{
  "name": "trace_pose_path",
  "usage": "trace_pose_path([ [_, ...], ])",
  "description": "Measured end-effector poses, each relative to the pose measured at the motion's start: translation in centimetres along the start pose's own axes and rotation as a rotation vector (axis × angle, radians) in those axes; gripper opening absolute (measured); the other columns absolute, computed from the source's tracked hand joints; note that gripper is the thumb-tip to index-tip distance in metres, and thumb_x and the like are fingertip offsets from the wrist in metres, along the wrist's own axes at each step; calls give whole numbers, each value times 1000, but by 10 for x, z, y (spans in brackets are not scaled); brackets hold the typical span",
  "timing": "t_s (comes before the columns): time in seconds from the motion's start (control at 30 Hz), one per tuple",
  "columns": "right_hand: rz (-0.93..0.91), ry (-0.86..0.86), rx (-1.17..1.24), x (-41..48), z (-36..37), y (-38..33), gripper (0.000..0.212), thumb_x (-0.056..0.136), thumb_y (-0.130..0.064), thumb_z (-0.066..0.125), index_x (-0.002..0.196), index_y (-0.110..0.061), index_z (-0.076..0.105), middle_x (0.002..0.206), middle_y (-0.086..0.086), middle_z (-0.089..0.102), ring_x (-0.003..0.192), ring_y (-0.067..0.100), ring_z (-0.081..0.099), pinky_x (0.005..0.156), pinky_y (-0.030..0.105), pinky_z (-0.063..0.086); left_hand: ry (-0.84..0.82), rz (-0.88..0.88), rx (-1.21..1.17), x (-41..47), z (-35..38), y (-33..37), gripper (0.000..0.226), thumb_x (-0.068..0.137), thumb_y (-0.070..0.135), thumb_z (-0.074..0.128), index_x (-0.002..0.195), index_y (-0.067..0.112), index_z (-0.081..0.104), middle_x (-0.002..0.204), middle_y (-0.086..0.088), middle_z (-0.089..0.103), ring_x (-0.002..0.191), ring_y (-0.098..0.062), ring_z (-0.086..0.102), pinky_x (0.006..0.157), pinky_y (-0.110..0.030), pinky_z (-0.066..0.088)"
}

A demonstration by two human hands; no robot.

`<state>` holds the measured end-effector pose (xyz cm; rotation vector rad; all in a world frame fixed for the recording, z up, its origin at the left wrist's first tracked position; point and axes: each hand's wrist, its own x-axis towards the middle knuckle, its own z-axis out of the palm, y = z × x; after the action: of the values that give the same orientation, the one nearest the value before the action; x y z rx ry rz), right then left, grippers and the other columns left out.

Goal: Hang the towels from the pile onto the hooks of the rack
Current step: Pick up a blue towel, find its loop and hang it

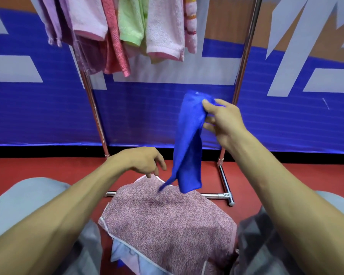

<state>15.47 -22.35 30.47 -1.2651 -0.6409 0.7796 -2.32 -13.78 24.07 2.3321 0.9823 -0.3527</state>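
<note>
Lilac, pink and light-green terry towels (127, 26) hang side by side at the top of the view, between the two uprights of the chrome tube rack (93, 108), which stands on a red floor (48, 167) before a blue-and-white banner (38, 116). Lower down, the left hand (145, 161) hovers with fingers loosely drooped and holding nothing, its fingertips near the far edge of a speckled dusty-pink towel (167, 221) that tops the pile (125, 255) between the person's knees. To the right, a bright blue microfibre towel (189, 139) dangles above the pile, its upper end pinched between thumb and fingers of the raised right hand (224, 124).
</note>
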Motion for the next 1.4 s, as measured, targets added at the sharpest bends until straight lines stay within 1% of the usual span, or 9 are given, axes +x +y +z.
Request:
trace_pose_path([
  [0.2, -342, -283, -600, -5, 9, 12, 10, 90, -10, 63, 89, -19, 66, 76, -6, 63, 70, 10, 57, 74, 36, 55, 525, 177, -551, 3, -12, 1, 48, 75, 5, 61, 120, 20, 54, 112, 2, 67, 105, -15, 64, 94, -36, 50],
  [0.3, -345, -286, -549, -2, 7, 12, 13, 93, -8, 59, 89, -19, 63, 78, -2, 62, 73, 14, 57, 76, 46, 56, 495, 330, -770, -4, -12, 10, 61, 71, 12, 79, 125, 21, 51, 122, 5, 62, 111, -8, 60, 93, -24, 49],
  [0.4, -383, -288, -594, 3, 4, 15, 15, 93, -9, 58, 89, -23, 63, 79, -6, 64, 76, 14, 59, 82, 50, 56, 584, 432, -857, -13, -13, 20, 33, 81, 10, 73, 111, 19, 64, 108, 6, 71, 99, -6, 67, 86, -21, 53],
  [0.67, -344, -280, -523, -4, 14, 19, 8, 97, -24, 53, 95, -25, 61, 85, -1, 65, 79, 16, 62, 77, 46, 58, 853, 397, -854, -18, -17, 25, 11, 87, 20, 68, 91, 10, 66, 88, -4, 72, 80, -11, 65, 78, -39, 54],
  [0.87, -111, -458, -327, -16, 24, 24, 56, 90, -62, 44, 111, -11, 57, 101, 12, 67, 89, 11, 61, 87, 43, 52, 1054, 389, -1012, -33, -47, 51, 20, 93, 25, 58, 92, 6, 58, 82, -2, 63, 74, -9, 57, 73, -33, 50],
  [0.93, -128, -534, -383, -20, 25, 27, 34, 92, -42, 58, 113, -16, 54, 102, -6, 68, 94, 7, 64, 89, 35, 52, 1045, 364, -1204, -35, -62, 61, 22, 94, 29, 55, 99, 8, 59, 92, -6, 65, 83, -16, 61, 82, -41, 53],
  [1.03, -213, -520, -501, -24, 29, 24, 46, 82, -30, 73, 120, -16, 53, 117, -3, 67, 108, 14, 65, 94, 41, 52, 1028, 348, -1467, -36, -85, 71, 18, 96, 28, 52, 93, 12, 60, 92, -13, 63, 85, -24, 60, 82, -44, 52],
  [1.2, -350, -412, -625, -27, 31, 2, 14, 96, -18, 52, 108, -12, 57, 101, 1, 69, 92, 20, 65, 89, 42, 51, 1098, 174, -1624, -38, -121, 64, 32, 96, 30, 51, 113, 4, 53, 106, -17, 64, 89, -27, 63, 82, -46, 55],
  [1.4, -309, -376, -518, -41, 33, -34, 19, 98, -8, 45, 102, -2, 63, 88, 1, 64, 79, 10, 56, 72, 26, 46, 953, -3, -1816, -52, -122, 56, 14, 99, 27, 49, 99, 13, 53, 67, -2, 61, 48, -14, 59, 40, -25, 50],
])
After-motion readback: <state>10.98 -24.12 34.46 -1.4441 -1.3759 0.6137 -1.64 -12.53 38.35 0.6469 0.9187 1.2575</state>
